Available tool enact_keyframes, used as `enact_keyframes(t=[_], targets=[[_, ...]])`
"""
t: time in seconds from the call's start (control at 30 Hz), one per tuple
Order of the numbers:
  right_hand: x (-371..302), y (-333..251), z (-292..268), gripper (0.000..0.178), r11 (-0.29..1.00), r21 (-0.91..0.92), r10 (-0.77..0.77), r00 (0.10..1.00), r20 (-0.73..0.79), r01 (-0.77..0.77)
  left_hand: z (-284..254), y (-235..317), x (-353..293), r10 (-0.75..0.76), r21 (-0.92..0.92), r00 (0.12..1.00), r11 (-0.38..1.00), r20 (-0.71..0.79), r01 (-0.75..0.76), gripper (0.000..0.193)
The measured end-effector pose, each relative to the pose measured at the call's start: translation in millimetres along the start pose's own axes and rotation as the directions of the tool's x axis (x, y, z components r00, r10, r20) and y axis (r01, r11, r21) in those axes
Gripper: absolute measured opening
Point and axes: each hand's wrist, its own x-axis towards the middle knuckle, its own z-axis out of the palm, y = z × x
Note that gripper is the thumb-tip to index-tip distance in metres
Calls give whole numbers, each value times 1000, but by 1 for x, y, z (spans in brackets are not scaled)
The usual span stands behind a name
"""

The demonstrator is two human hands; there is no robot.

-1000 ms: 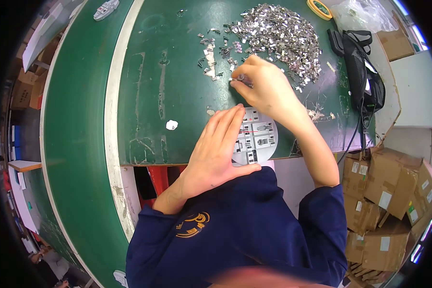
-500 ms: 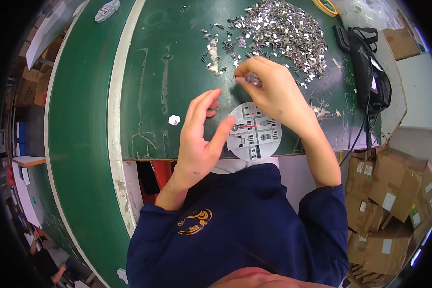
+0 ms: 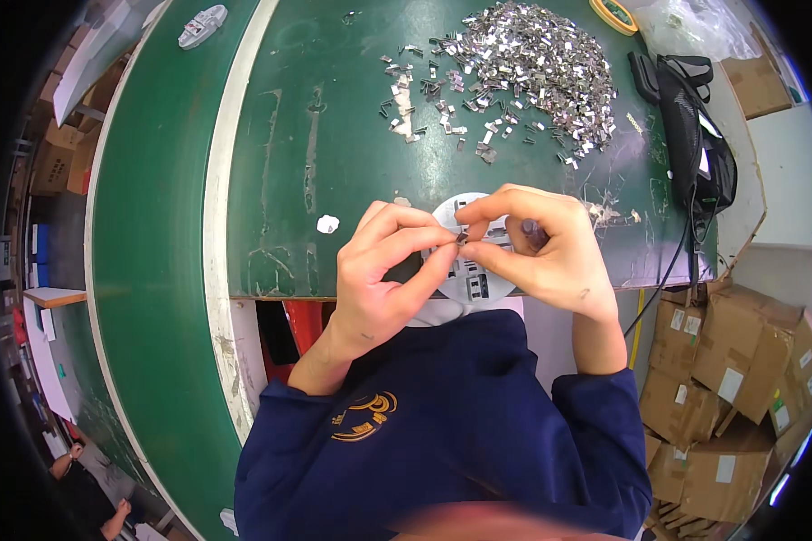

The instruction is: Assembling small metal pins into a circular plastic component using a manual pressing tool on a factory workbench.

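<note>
My left hand (image 3: 383,261) and my right hand (image 3: 559,252) meet above a round grey disc fixture (image 3: 489,294) at the table's near edge. Between their fingertips they pinch one small metal clip (image 3: 462,239), dark and shiny. A dark purplish, rounded tool end (image 3: 534,234) shows in the curl of my right hand; the rest of that tool is hidden by the fingers. Slots and small blocks cover the disc, and my hands hide part of it. Farther off lies a large heap of small metal clips (image 3: 541,68), with loose ones strewn at its near left side.
On the right are a black mesh bag (image 3: 699,135) with a cable, a yellow round container (image 3: 615,16) and clear plastic bags (image 3: 695,27). A green conveyor belt (image 3: 162,225) runs along the left, carrying a grey plate (image 3: 203,27). Cardboard boxes (image 3: 731,352) are stacked at lower right.
My right hand has come back from near the clip heap toward me. My left fingers have closed, and both hands now meet at a small clip above the disc.
</note>
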Motion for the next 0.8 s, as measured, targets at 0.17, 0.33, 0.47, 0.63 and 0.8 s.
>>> enact_keyframes(t=[0.17,0.33,0.47,0.63,0.8], targets=[[-6,10,1,16,1000,-11,-13,1000,-26,12,8,0,0,-3,33,1000,999,5,3,14],[-3,11,3,10,998,-51,38,998,-41,-40,8,-4,2,-39,58,998,998,40,36,14],[-5,9,-1,10,994,-86,65,996,-61,-70,5,-6,5,-79,104,996,992,51,73,15],[-7,7,-5,10,986,-142,69,993,-97,-82,3,-1,10,-129,158,991,980,28,123,15],[-8,9,-4,10,987,-135,73,992,-104,-86,3,-1,17,-191,259,982,947,-14,188,17]])
